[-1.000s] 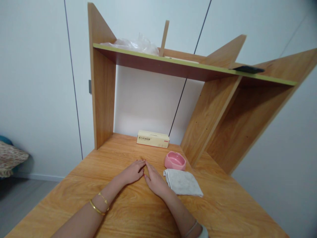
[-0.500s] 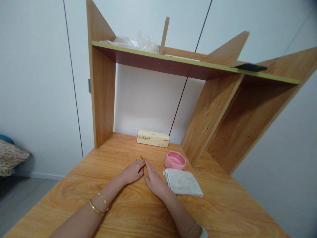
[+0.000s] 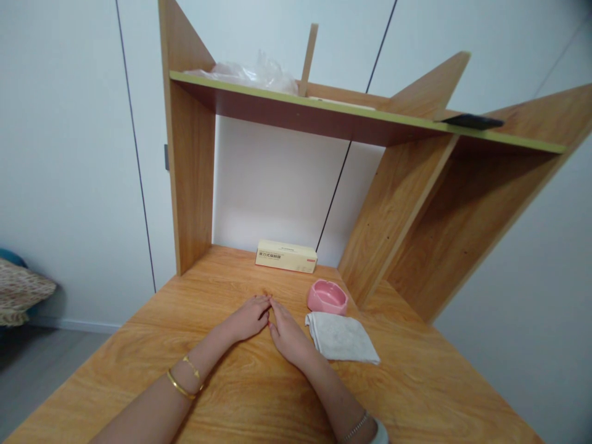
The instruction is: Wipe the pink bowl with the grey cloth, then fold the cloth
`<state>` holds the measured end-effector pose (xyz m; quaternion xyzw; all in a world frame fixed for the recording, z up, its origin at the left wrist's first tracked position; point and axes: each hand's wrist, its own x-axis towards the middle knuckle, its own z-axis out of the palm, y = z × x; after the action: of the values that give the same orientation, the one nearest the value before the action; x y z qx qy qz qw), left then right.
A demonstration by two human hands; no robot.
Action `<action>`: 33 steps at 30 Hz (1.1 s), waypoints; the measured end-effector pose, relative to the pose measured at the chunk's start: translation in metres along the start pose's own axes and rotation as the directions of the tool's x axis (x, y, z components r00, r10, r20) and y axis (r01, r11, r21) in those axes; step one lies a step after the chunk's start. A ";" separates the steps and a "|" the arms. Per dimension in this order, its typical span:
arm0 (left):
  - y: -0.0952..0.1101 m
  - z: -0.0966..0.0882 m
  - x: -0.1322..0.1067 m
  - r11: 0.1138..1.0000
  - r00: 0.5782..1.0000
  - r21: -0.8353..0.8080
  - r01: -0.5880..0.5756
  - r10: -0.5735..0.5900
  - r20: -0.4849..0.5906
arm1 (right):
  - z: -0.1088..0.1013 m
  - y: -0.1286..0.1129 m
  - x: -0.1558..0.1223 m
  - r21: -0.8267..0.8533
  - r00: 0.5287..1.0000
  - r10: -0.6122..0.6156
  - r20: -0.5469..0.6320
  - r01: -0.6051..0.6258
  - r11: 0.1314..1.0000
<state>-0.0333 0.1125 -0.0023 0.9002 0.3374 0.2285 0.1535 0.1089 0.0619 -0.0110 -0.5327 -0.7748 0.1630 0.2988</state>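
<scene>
One cloth (image 3: 341, 336), one bowl (image 3: 327, 296) and one box (image 3: 286, 256) were counted on the desk (image 3: 231, 394). Left hand (image 3: 250, 317) and right hand (image 3: 287, 336) were laid flat, grips spread and empty. The cloth was stretched sideways.

1. The desk (image 3: 259, 394) is wood-grain board, smooth with a soft sheen.
2. The shelf (image 3: 194, 185) matches it, with a matt green edge strip.
3. The cloth (image 3: 342, 338) is soft, matt, greyish-white fabric.
4. The bowl (image 3: 327, 297) looks like glazed pink ceramic, glossy.
5. The box (image 3: 286, 256) is matt cream cardboard.
6. The bag (image 3: 250, 73) is thin, crinkled, clear plastic.
7. The bangle (image 3: 178, 387) is shiny gold metal.
</scene>
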 end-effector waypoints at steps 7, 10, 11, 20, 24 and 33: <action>0.001 -0.001 0.000 1.000 1.000 0.003 0.003 -0.003 0.000 | -0.001 -0.002 0.001 0.001 0.999 0.025 0.019 -0.025 1.000; 0.002 -0.001 -0.001 1.000 1.000 0.006 0.002 -0.002 0.003 | -0.002 -0.003 0.000 -0.004 1.000 0.023 0.014 -0.023 1.000; 0.002 -0.002 -0.001 1.000 1.000 0.007 0.002 -0.002 0.005 | -0.002 -0.003 0.000 -0.009 1.000 0.023 0.014 -0.023 1.000; 0.001 -0.001 0.000 1.000 1.000 0.009 0.003 -0.003 0.011 | -0.001 -0.002 -0.001 -0.008 0.999 0.027 0.018 -0.027 1.000; 0.001 -0.001 0.000 1.000 1.000 0.014 0.005 -0.005 0.015 | -0.002 -0.003 0.000 -0.015 0.999 0.024 0.022 -0.024 1.000; 0.002 -0.002 -0.001 1.000 1.000 0.006 0.003 -0.003 0.011 | -0.004 -0.006 -0.001 -0.022 1.000 0.008 0.013 -0.008 1.000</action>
<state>-0.0339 0.1110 -0.0004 0.9014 0.3386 0.2221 0.1531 0.1076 0.0588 -0.0048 -0.5379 -0.7765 0.1593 0.2870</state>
